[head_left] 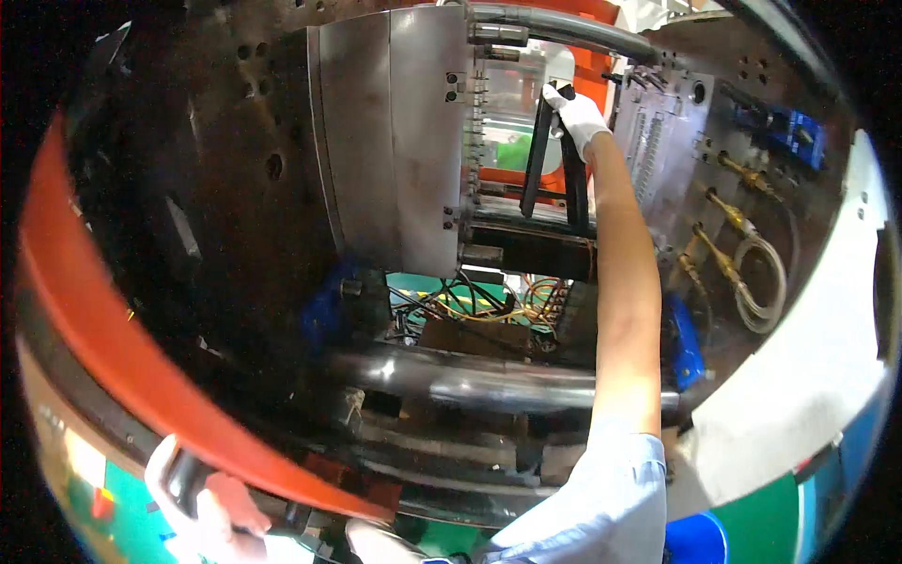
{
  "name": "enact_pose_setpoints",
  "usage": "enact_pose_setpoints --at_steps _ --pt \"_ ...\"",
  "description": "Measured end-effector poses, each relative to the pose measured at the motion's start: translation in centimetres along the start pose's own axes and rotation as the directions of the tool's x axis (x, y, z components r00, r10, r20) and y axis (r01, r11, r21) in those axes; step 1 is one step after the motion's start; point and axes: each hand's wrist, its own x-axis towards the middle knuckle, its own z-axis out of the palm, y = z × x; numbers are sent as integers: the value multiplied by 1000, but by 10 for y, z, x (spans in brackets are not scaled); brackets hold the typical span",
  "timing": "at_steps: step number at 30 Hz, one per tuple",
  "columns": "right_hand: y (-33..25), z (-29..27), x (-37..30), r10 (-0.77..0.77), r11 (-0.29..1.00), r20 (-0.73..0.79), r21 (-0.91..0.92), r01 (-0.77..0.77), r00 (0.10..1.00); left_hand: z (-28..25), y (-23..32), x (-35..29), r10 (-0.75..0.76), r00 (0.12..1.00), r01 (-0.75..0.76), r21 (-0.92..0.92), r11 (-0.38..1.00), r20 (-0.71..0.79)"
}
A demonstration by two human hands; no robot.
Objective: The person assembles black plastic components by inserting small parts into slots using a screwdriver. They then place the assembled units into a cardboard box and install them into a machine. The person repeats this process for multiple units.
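My right hand (578, 117), in a white glove, reaches deep between the two halves of a mould in a large machine. Its fingers are closed on the upper end of long black plastic strips (537, 160), which hang down in two lengths. To the left stands the grey mould half (427, 141), with pins along its edge. The other mould half (658, 150) is on the right, close to my wrist. At the lower left, my left hand (211, 512) curls around a dark handle (188, 477) beside the orange door; it is partly blurred by glare.
A thick steel bar (451, 376) crosses below my right arm, and another bar (564, 30) runs above. Cables (489, 305) lie beneath the mould gap. Brass fittings with hoses (731, 214) stick out at right. The orange door edge (141, 348) curves along the left.
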Motion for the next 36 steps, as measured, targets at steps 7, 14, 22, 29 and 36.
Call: enact_pose_setpoints --at_steps 7,14,22,29,36 --pt "-117 -53 -155 -78 997 -189 -24 75 979 23 29 -18 -72 951 239 -564 790 301" --pt "-236 -98 -439 -173 985 -450 -73 157 876 60 93 -67 -201 647 669 -422 611 735" --pt "-252 -197 -600 -107 983 -740 -181 -44 664 124 164 -124 219 318 490 -358 795 923" --pt "-265 -180 -645 -185 911 -626 -399 -107 757 181 203 -186 484 289 365 -562 742 826" --pt "-245 -180 -657 -274 933 -486 -345 106 830 211 236 -219 468 259 282 -529 800 845"
